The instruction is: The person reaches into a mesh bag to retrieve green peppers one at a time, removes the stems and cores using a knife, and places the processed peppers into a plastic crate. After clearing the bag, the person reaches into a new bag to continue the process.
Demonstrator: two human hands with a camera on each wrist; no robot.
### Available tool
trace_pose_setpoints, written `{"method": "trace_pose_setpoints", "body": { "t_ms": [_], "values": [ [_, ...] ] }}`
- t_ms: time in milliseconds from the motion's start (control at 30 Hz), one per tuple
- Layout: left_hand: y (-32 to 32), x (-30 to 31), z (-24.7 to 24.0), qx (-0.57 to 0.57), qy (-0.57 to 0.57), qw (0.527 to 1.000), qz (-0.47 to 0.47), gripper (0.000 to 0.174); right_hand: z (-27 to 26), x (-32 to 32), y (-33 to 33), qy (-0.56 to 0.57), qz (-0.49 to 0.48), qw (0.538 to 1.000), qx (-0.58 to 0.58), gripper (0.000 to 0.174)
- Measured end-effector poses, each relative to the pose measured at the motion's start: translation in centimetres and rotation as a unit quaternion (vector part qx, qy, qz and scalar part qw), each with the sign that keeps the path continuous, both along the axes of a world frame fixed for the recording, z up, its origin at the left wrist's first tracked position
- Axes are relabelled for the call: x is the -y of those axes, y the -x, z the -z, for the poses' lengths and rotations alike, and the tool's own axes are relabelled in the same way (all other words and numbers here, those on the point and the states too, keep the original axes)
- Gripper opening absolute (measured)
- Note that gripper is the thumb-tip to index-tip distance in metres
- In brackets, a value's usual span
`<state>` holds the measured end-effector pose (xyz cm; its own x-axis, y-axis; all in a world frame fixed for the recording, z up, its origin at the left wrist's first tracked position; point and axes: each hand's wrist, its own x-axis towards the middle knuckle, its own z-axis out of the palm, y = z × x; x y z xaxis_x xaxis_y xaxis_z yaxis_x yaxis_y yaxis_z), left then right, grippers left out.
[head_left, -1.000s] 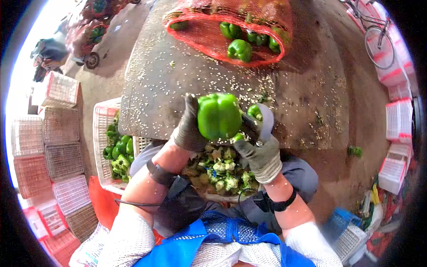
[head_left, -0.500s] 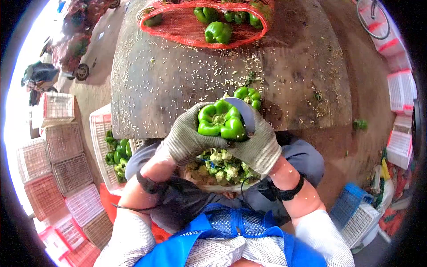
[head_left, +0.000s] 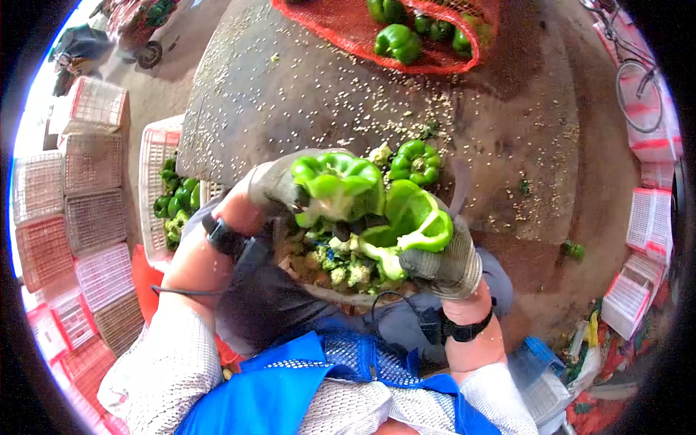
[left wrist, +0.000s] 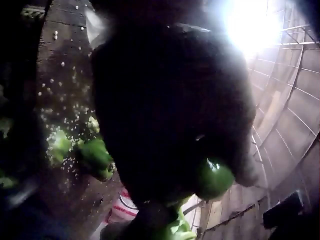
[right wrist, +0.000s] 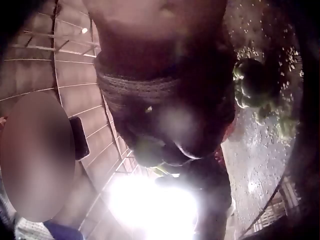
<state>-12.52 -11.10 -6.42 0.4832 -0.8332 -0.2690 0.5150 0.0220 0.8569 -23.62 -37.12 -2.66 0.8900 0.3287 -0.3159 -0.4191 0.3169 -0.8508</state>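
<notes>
In the head view the gloved left hand [head_left: 281, 181] grips one piece of a green pepper [head_left: 339, 181], its smooth lobed end up. The gloved right hand [head_left: 448, 264] holds an opened, hollow pepper piece [head_left: 417, 217] with its thumb at the pale core; a blurred grey blade [head_left: 461, 187] stands beside that hand. Just beyond, a whole green pepper [head_left: 415, 162] rests on the board [head_left: 246, 109] next to a pale core [head_left: 379, 154]. Both wrist views are dark; the left one shows part of a pepper [left wrist: 214, 178] under the fingers.
Below the hands is a container [head_left: 330, 291] of pepper cores. A white crate [head_left: 151, 196] of peppers stands at the left. Beyond, an open red mesh sack [head_left: 348, 42] holds several peppers. Seeds litter the board. Stacked crates [head_left: 94, 217] line the far left.
The pepper, whole between both hands earlier, is now in two pieces, one in each hand. The hands have moved apart, and a pale core shows beside the pepper on the board.
</notes>
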Motion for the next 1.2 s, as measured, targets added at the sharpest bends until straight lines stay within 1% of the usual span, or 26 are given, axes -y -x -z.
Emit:
{"method": "trace_pose_setpoints", "body": {
  "t_ms": [33, 67, 100, 167, 267, 300, 333, 400, 467, 500, 533, 567, 600, 633, 667, 733, 800, 833, 867, 900, 933, 967, 1033, 1067, 1133, 1200],
  "values": [
    [0.4, 0.2, -0.4, -0.008, 0.034, 0.999, -0.037, 0.091, -0.3, -0.2, -0.3, -0.033, 0.024, 0.999, -0.006, 0.070],
    [0.8, 0.4, -0.9, -0.016, 0.069, 0.995, -0.073, 0.087, 0.6, 0.2, -0.4, 0.007, 0.022, 0.999, 0.025, 0.065],
    [1.2, 0.7, -1.4, -0.021, 0.105, 0.988, -0.107, 0.083, 0.8, 0.4, -0.4, -0.022, 0.055, 0.998, 0.014, 0.059],
    [0.7, 0.4, -2.1, 0.014, 0.224, 0.967, -0.122, 0.063, 1.9, 0.3, -0.3, -0.042, 0.141, 0.989, -0.007, 0.055],
    [2.4, -1.5, -5.2, 0.121, 0.266, 0.932, -0.212, 0.034, 1.1, -1.2, -1.0, -0.075, 0.204, 0.976, -0.026, 0.047],
    [1.7, -2.8, -4.8, 0.331, 0.272, 0.896, -0.117, 0.033, 2.4, -0.7, -1.1, -0.075, 0.162, 0.982, -0.060, 0.045],
    [3.7, -3.7, -6.2, 0.277, 0.198, 0.937, -0.074, 0.057, 3.5, -0.1, -1.3, -0.015, 0.113, 0.987, -0.112, 0.046],
    [7.6, -5.4, -8.9, 0.159, 0.035, 0.987, 0.012, 0.105, 4.5, -4.0, -2.4, -0.002, 0.126, 0.991, -0.051, 0.052],
    [12.5, -5.8, -9.1, 0.049, 0.076, 0.996, 0.021, 0.101, 5.0, -7.1, -3.7, -0.016, 0.052, 0.996, -0.066, 0.052],
    [13.6, -6.7, -10.0, 0.074, 0.038, 0.995, 0.060, 0.102, 3.4, -11.5, -3.7, -0.043, 0.055, 0.997, -0.028, 0.051],
    [15.3, -6.9, -9.3, 0.082, 0.076, 0.994, 0.015, 0.103, 1.5, -15.4, -3.7, -0.060, -0.003, 0.998, -0.028, 0.048],
    [16.8, -7.0, -8.6, 0.087, 0.115, 0.989, -0.026, 0.105, 0.7, -19.1, -4.4, 0.003, -0.044, 0.999, -0.011, 0.047],
    [17.6, -7.7, -9.9, 0.083, 0.095, 0.990, -0.064, 0.109, -0.9, -23.3, -4.7, -0.021, -0.082, 0.996, 0.034, 0.047],
    [18.5, -8.3, -10.0, 0.013, 0.103, 0.992, -0.069, 0.112, 0.2, -26.6, -5.6, 0.053, -0.143, 0.987, 0.046, 0.049],
    [18.9, -9.2, -10.9, 0.042, 0.103, 0.988, -0.104, 0.102, -2.1, -30.1, -5.3, -0.009, -0.146, 0.984, 0.105, 0.050],
    [19.3, -11.1, -12.3, 0.056, 0.116, 0.978, -0.162, 0.092, -5.0, -33.2, -5.1, 0.016, -0.146, 0.983, 0.113, 0.049],
    [19.9, -13.4, -12.8, 0.018, 0.142, 0.968, -0.206, 0.088, -4.1, -33.8, -5.5, 0.019, -0.142, 0.981, 0.131, 0.053],
    [19.7, -15.2, -12.5, 0.019, 0.100, 0.971, -0.218, 0.082, -3.2, -32.5, -5.5, -0.006, -0.127, 0.984, 0.126, 0.057],
    [18.5, -16.0, -12.3, 0.110, 0.090, 0.952, -0.272, 0.080, -2.3, -31.2, -5.6, -0.031, -0.111, 0.986, 0.122, 0.062],
    [17.3, -16.9, -12.0, 0.204, 0.064, 0.919, -0.331, 0.078, 0.9, -28.9, -6.4, 0.028, -0.113, 0.983, 0.141, 0.070],
    [16.0, -17.7, -11.7, 0.286, 0.028, 0.875, -0.390, 0.076, 1.8, -26.6, -5.9, -0.007, -0.105, 0.991, 0.084, 0.072],
    [15.6, -17.0, -12.0, 0.226, 0.012, 0.856, -0.464, 0.070, 2.0, -24.4, -5.1, -0.044, -0.094, 0.994, 0.031, 0.075],
    [13.2, -14.7, -10.1, 0.161, 0.078, 0.833, -0.523, 0.071, -0.1, -21.8, -3.8, -0.090, -0.084, 0.992, -0.002, 0.090],
    [11.7, -13.1, -9.3, 0.165, 0.082, 0.820, -0.542, 0.071, -1.1, -20.3, -3.3, -0.093, -0.092, 0.991, 0.003, 0.095],
    [9.2, -9.3, -8.9, 0.167, 0.127, 0.804, -0.557, 0.072, -3.4, -19.4, -2.6, -0.108, -0.039, 0.990, 0.076, 0.094],
    [7.5, -6.4, -7.5, 0.295, 0.075, 0.805, -0.509, 0.077, -5.1, -18.7, -3.0, -0.098, 0.036, 0.986, 0.133, 0.093]
  ]
}}
